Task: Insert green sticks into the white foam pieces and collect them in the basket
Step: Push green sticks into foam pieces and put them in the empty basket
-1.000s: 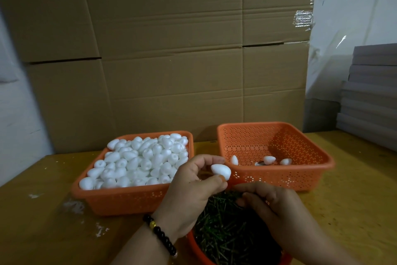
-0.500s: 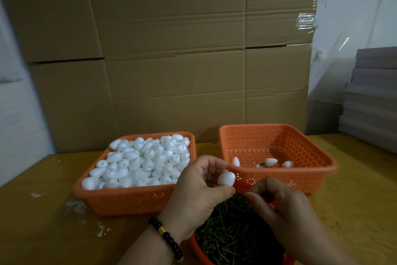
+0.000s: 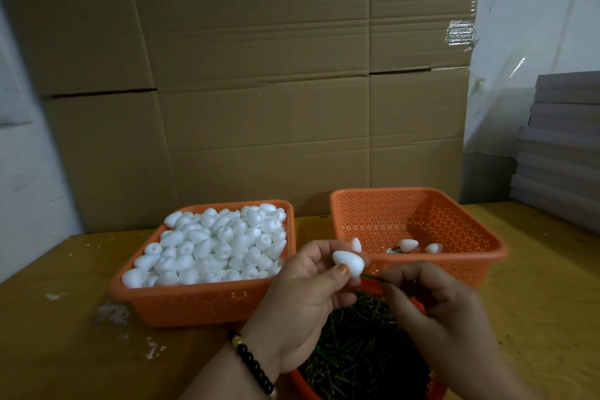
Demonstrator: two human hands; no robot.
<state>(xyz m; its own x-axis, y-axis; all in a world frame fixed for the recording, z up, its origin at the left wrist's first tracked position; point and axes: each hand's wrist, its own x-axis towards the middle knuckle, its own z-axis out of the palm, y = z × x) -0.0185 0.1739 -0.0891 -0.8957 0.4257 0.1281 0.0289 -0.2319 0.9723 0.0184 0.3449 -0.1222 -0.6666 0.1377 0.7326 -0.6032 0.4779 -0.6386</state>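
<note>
Left hand (image 3: 305, 295) pinches a foam piece (image 3: 346, 262); right hand (image 3: 435, 305) pinches a green stick (image 3: 373, 277) at its tip, where an off-axis push may bend the stick or tear the foam.

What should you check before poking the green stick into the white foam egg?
1. Foam egg held firmly: ok, the left hand pinches it between thumb and fingers.
2. Green stick in hand: ok, the right hand pinches it.
3. Stick tip aimed at the egg: ok, it points at the egg's right end.
4. Stick already pushed in: cannot tell, the tip is right at the egg's edge.
5. Room in the collecting basket: ok, only a few pieces lie inside.
6. More sticks ready: ok, the stick bowl below the hands is full.
</note>
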